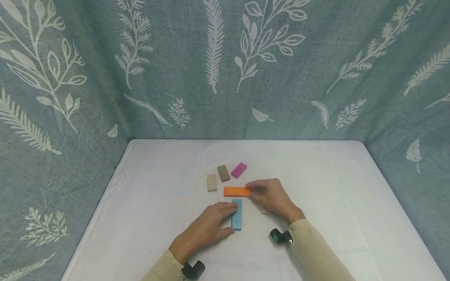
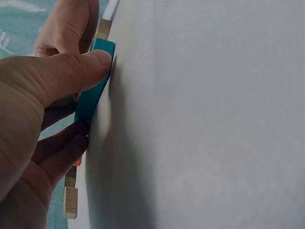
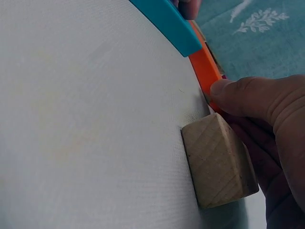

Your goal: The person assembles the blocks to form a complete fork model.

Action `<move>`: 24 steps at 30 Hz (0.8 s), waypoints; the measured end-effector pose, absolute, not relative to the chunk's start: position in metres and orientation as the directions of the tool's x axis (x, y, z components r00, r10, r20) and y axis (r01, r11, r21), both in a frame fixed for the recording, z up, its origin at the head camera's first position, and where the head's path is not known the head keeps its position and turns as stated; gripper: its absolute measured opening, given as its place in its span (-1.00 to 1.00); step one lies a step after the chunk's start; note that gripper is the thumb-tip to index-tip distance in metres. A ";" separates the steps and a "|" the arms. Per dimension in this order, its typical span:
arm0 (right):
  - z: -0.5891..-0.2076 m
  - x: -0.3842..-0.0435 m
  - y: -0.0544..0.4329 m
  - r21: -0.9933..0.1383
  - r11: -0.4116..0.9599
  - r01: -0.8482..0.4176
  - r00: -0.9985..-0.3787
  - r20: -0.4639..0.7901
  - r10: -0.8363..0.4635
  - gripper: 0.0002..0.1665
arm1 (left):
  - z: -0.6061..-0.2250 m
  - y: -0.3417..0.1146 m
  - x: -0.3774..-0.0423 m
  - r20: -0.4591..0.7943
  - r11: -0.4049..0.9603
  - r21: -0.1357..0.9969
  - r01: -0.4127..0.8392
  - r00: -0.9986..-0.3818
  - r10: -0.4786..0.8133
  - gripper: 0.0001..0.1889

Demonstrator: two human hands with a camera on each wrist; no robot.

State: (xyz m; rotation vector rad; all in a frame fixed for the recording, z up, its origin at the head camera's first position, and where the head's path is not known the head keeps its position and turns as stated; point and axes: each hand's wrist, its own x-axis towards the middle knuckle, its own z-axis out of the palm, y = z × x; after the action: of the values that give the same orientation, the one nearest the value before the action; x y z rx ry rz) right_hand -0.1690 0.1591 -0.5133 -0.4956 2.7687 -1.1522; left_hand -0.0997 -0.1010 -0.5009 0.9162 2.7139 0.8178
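Note:
A blue block lies lengthwise toward the person, pinched at its ends by the thumb and fingers of my left hand. In the left wrist view the thumb presses one end of this blue block. Just beyond it an orange block lies crosswise. My right hand pinches the orange block's right end, and in the right wrist view the thumb rests on the orange block. A plain wooden block stands beneath that hand, mostly hidden in the head view.
Beyond the orange block lie a pale wooden block, a brown block and a magenta block. A white cloth covers the table, and a patterned blue-green curtain hangs behind it.

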 end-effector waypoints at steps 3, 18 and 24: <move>-0.513 -0.168 0.158 -0.702 0.667 -0.250 -0.943 0.022 -0.331 -0.60 | -0.501 -0.101 -0.100 0.012 0.665 0.551 0.504 -0.801 0.598 -0.34; -0.515 -0.167 0.159 -0.692 0.662 -0.286 -0.937 0.059 -0.343 -0.60 | -0.505 -0.101 -0.105 0.075 0.633 0.559 0.536 -0.793 0.605 -0.36; -0.514 -0.167 0.158 -0.695 0.667 -0.269 -0.942 0.045 -0.333 -0.59 | -0.505 -0.101 -0.107 0.087 0.632 0.552 0.544 -0.792 0.605 -0.36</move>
State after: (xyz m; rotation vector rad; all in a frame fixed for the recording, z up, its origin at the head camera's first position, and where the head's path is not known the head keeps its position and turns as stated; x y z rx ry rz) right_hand -0.1669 0.1582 -0.5143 -0.5046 2.7896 -1.1417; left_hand -0.1072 -0.1008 -0.5046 0.9676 2.7405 0.8736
